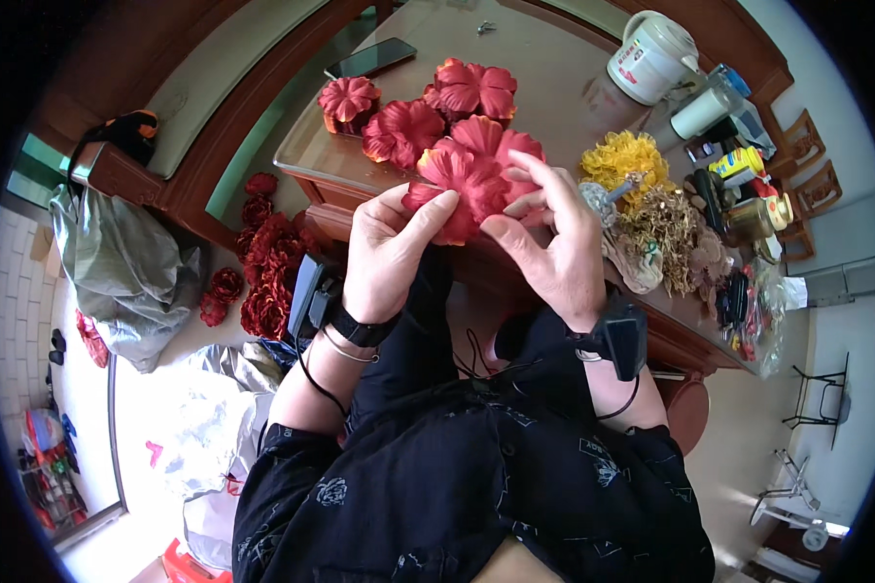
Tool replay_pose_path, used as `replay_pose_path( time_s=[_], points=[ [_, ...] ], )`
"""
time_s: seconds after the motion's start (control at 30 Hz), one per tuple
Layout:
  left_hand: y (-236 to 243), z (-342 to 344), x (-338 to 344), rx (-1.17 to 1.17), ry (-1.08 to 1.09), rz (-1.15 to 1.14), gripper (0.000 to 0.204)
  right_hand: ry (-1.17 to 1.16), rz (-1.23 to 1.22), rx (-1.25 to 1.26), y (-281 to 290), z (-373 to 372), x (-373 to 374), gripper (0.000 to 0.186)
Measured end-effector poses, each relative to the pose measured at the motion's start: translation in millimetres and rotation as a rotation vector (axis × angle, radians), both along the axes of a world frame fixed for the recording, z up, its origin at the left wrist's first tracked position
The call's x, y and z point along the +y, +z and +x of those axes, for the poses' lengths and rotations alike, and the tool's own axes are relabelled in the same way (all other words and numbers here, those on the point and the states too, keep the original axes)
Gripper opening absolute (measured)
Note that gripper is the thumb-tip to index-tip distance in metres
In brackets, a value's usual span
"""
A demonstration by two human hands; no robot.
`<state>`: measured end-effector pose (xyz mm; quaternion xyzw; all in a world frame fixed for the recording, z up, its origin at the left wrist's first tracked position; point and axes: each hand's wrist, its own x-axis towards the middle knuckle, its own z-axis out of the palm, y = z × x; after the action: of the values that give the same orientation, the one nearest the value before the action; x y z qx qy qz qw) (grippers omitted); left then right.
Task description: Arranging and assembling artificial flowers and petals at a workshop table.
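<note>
A red cloth flower layer [470, 180] with broad petals is between my hands at the table's front edge. My left hand [389, 243] is closed, thumb against forefinger, on its left petal. My right hand [554, 238] is at its right side, thumb and fingers apart, the tips close to or touching the petals. Just beyond lie stacks of similar red petals: one upper stack [473, 89], one in the middle [402, 133] and a smaller one [348, 100] with yellow-orange edges. What is under the flower in my hands is hidden.
A dark phone [371, 58] lies behind the stacks. A yellow flower bunch [627, 165], dried golden foliage [661, 233], jars and a white jug [651, 58] crowd the table's right. Red flower heads [272, 262] are low at left, near a grey plastic bag [131, 277].
</note>
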<state>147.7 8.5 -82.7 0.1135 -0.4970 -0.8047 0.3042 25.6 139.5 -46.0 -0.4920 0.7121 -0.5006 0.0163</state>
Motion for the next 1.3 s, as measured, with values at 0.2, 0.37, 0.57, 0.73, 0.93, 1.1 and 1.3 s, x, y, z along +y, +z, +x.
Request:
replay_pose_path(
  time_s=[0.2, 0.37, 0.57, 0.73, 0.93, 1.1, 1.3],
  points=[
    [10.3, -28.4, 34.3, -0.015, -0.133, -0.102, 0.014, 0.152, -0.083, -0.691, -8.4, -25.6, 39.9, 0.037],
    [16.5, -60.5, 52.1, -0.018, -0.229, -0.189, 0.014, 0.027, -0.236, -0.652, 0.2, -32.5, 65.2, 0.018],
    [36.9, -106.9, 67.2, 0.063, -0.320, -0.143, 0.017, -0.010, -0.375, -0.626, 8.3, -64.5, 82.1, 0.021],
    [35.8, -143.3, 67.3, 0.015, -0.433, -0.090, 0.017, -0.024, -0.396, -0.740, 13.8, -91.7, 91.7, 0.020],
    [35.5, -177.9, 56.3, -0.037, -0.466, -0.105, 0.016, -0.180, -0.289, -0.587, 17.7, -120.3, 88.9, 0.020],
    [33.1, -189.3, 50.3, -0.081, -0.493, -0.087, 0.015, -0.214, -0.289, -0.609, 17.3, -129.6, 83.8, 0.022],
    [29.1, -193.0, 48.8, -0.077, -0.518, -0.037, 0.014, -0.219, -0.222, -0.636, 14.6, -131.9, 84.3, 0.022]
  ],
)
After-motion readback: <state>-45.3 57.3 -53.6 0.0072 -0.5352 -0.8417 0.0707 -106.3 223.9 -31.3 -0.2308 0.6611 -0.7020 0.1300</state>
